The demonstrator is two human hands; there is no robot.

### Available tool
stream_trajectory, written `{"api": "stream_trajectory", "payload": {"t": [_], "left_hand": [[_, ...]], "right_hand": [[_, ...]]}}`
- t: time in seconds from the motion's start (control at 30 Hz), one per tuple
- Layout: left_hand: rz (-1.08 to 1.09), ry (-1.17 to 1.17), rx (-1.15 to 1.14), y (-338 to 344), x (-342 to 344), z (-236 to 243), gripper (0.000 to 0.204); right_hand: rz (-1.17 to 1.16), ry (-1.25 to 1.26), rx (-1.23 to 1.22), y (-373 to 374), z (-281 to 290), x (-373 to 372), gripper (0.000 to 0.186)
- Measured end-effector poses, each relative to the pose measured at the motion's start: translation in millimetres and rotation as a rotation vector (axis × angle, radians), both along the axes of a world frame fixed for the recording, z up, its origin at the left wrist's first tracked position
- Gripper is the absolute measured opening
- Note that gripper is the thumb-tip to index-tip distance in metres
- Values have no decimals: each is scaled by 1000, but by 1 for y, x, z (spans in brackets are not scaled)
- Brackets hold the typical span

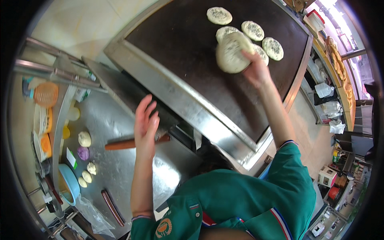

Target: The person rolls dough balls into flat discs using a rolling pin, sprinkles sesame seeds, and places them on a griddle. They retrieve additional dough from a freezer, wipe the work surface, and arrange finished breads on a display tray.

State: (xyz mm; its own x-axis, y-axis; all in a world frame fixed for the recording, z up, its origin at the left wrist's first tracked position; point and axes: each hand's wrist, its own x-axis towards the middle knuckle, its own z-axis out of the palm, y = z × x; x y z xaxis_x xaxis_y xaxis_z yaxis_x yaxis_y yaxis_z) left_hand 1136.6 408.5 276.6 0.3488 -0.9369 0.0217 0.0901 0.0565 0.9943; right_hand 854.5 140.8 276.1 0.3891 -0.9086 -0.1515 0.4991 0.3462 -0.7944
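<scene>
My right hand [256,70] is closed on the edge of a round, flat dough cake [231,56] flecked with dark seeds. It hangs over the dark griddle [180,48], partly covering two of the cakes there. Several similar seeded cakes, such as the one nearest the far edge [219,15], lie flat on the plate. My left hand [145,126] is raised with its fingers apart and nothing in them. Behind it, a brown rolling pin [120,145] lies across the metal worktable [104,116]; whether hand and pin touch, I cannot tell.
Left on the worktable sit a pale dough ball [84,139], a purple ball [83,153] and smaller dough pieces [87,176]. A light-blue basin [70,184] and a second rolling pin [113,208] are nearer. The griddle's raised metal rim [180,92] separates the two surfaces. Shelves [340,80] stand right.
</scene>
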Motion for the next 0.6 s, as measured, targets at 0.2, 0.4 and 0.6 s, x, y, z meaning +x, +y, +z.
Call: {"api": "stream_trajectory", "payload": {"t": [0.2,0.4,0.6], "left_hand": [[182,-110,446,-7,9,20,32],[-263,-1015,60,-181,-11,49,61],[-458,-1449,-70,-451,-70,-25,75]], "right_hand": [[-721,1154,-1253,-228,-17,-36,53],[64,1781,-969,-347,-79,-20,58],[113,1400,-1457,-307,-84,-13,57]]}}
